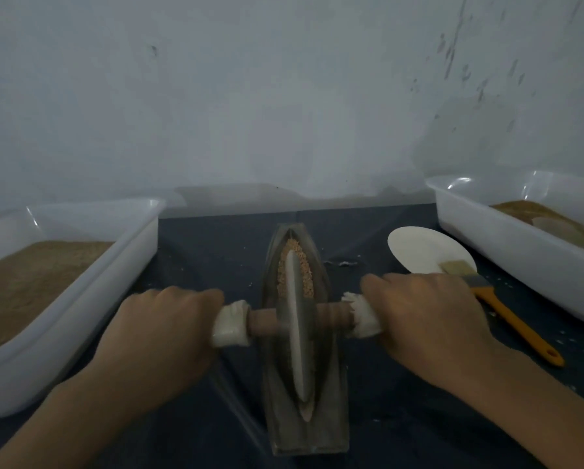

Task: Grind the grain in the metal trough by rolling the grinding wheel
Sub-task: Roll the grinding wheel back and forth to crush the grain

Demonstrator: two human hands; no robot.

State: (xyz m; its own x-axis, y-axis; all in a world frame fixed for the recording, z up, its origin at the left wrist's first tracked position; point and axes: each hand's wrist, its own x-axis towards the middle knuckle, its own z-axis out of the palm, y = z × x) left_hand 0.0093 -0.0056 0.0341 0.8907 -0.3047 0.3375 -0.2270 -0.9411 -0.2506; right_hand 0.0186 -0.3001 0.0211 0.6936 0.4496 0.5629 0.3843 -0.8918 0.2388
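Note:
A boat-shaped metal trough [331,428] lies lengthwise on the dark cloth in front of me. The grinding wheel [296,333], a thin metal disc on a wooden axle, stands upright in its groove near the middle. Tan grain [307,275] fills the far half of the groove beyond the wheel. My left hand [169,330] grips the left, white-wrapped end of the axle. My right hand [426,316] grips the right, white-wrapped end. Both hands hide the outer handle ends.
A white plastic tub [64,319] with brown ground material stands at the left, another white tub [507,245] at the right. A white plate [419,248] and an orange-handled brush [507,313] lie right of the trough. A pale wall rises behind.

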